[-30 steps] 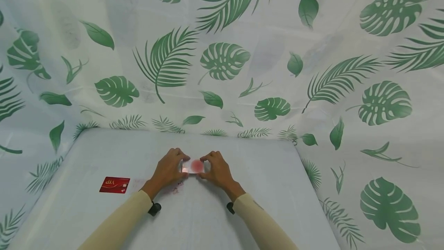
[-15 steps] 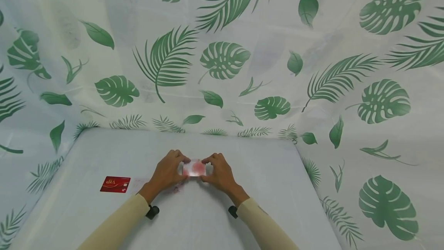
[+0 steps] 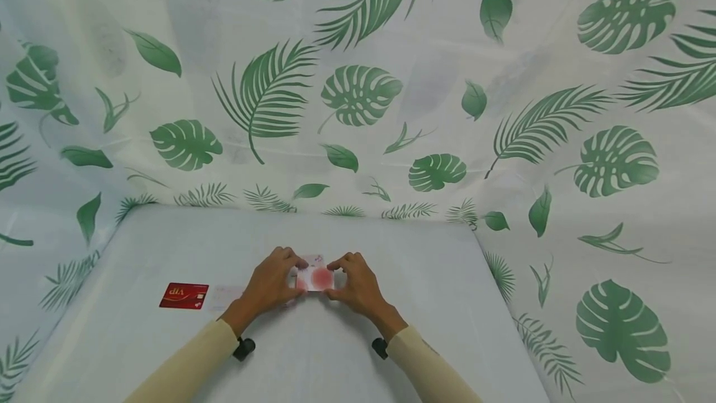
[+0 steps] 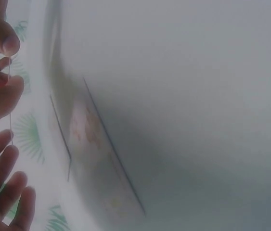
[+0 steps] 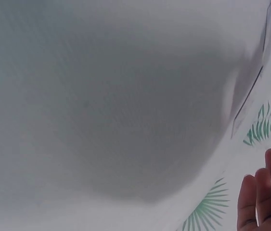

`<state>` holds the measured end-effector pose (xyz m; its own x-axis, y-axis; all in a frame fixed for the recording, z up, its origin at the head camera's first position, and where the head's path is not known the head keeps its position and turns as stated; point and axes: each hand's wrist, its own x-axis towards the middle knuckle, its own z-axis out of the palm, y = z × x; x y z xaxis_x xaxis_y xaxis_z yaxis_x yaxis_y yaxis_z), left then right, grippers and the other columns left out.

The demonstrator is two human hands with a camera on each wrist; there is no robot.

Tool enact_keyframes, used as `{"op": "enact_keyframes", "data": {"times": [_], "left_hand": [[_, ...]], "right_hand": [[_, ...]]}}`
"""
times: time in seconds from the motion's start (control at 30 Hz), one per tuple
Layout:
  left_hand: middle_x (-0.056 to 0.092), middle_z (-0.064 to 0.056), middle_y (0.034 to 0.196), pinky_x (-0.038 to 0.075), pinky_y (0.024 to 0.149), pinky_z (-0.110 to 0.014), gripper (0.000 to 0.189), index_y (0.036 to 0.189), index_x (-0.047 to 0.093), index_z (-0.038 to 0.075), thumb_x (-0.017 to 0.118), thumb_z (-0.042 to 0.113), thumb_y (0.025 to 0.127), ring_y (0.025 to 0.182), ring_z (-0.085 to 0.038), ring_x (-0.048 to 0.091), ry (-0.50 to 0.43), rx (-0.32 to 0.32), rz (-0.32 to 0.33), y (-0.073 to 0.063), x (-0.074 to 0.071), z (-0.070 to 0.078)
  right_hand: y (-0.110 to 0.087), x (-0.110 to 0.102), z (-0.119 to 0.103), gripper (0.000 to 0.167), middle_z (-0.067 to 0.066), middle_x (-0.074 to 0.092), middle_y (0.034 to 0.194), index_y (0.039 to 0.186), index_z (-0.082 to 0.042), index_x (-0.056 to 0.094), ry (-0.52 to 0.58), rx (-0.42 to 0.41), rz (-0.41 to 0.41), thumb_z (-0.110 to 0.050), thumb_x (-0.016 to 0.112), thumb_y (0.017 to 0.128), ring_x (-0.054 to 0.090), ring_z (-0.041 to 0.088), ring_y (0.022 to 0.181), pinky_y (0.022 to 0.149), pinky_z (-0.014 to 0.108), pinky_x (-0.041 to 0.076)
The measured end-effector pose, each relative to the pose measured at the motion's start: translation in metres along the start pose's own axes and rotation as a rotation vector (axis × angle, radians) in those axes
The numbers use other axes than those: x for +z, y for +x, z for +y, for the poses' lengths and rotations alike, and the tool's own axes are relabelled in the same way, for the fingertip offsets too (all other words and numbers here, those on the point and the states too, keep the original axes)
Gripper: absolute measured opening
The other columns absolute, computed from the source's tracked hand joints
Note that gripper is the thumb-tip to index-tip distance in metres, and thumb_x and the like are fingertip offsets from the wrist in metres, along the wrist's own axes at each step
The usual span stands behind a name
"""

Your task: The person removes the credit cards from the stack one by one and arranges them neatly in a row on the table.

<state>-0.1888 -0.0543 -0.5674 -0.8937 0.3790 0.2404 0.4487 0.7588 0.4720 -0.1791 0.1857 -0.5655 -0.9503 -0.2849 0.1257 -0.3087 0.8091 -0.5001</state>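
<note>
Hands [image 3: 273,275] [image 3: 359,285] half curled, gripping pink and white card [image 3: 316,279], opposite ends

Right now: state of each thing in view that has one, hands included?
Left hand: pinching the left end of the pink-spotted card.
Right hand: pinching its right end.
Pink-spotted card: held between both hands.
Red VIP card: lying flat, lettering upside down in the head view.
Pale printed piece: partly hidden behind the held card; support unclear.
Leaf-print sheeting: hanging around the table.
</note>
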Motion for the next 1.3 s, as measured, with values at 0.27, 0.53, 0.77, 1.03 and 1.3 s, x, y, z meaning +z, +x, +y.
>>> {"op": "enact_keyframes", "data": {"times": [0.27,0.53,0.77,1.03,1.3], "left_hand": [[0.067,0.001,0.103,0.057,0.087,-0.037,0.048,0.114,0.08,0.017,0.099,0.031,0.073,0.099,-0.017,0.057,0.007,0.021,-0.008,-0.008,0.009,0.003],[0.067,0.002,0.102,0.057,0.086,-0.036,0.048,0.113,0.079,0.018,0.099,0.03,0.071,0.098,-0.015,0.057,0.003,0.052,0.002,-0.013,0.016,0.003],[0.067,0.004,0.101,0.056,0.087,-0.035,0.047,0.112,0.079,0.019,0.099,0.032,0.072,0.098,-0.013,0.055,0.0,0.027,-0.029,-0.012,0.022,0.004],[0.068,0.004,0.102,0.056,0.092,-0.038,0.047,0.112,0.08,0.019,0.099,0.034,0.072,0.1,-0.014,0.057,0.005,0.014,-0.059,-0.009,0.027,0.006],[0.068,0.003,0.102,0.055,0.089,-0.037,0.047,0.112,0.08,0.02,0.1,0.035,0.072,0.098,-0.015,0.056,0.033,0.02,-0.068,-0.008,0.032,0.008]], "right_hand": [[-0.011,0.0,0.004,0.046,0.0,0.067,0.114,0.119,-0.02,0.077,0.004,0.006,-0.015,-0.035,0.094,0.079,0.056,0.014,0.104,0.084,0.029,0.054],[-0.018,0.004,0.009,0.047,0.0,0.068,0.115,0.12,-0.021,0.077,-0.012,0.007,-0.028,-0.035,0.096,0.078,0.058,0.016,0.104,0.084,0.029,0.054],[-0.02,0.004,0.009,0.047,-0.001,0.067,0.113,0.119,-0.021,0.078,-0.02,0.043,-0.045,-0.034,0.096,0.078,0.055,0.012,0.102,0.084,0.028,0.053],[-0.021,0.004,0.009,0.048,-0.002,0.068,0.111,0.117,-0.018,0.079,-0.013,0.091,-0.061,-0.035,0.097,0.076,0.055,0.012,0.101,0.084,0.028,0.054],[-0.023,0.007,0.011,0.047,-0.002,0.068,0.11,0.115,-0.017,0.079,-0.032,0.103,-0.047,-0.032,0.099,0.075,0.056,0.013,0.101,0.085,0.029,0.055]]}}
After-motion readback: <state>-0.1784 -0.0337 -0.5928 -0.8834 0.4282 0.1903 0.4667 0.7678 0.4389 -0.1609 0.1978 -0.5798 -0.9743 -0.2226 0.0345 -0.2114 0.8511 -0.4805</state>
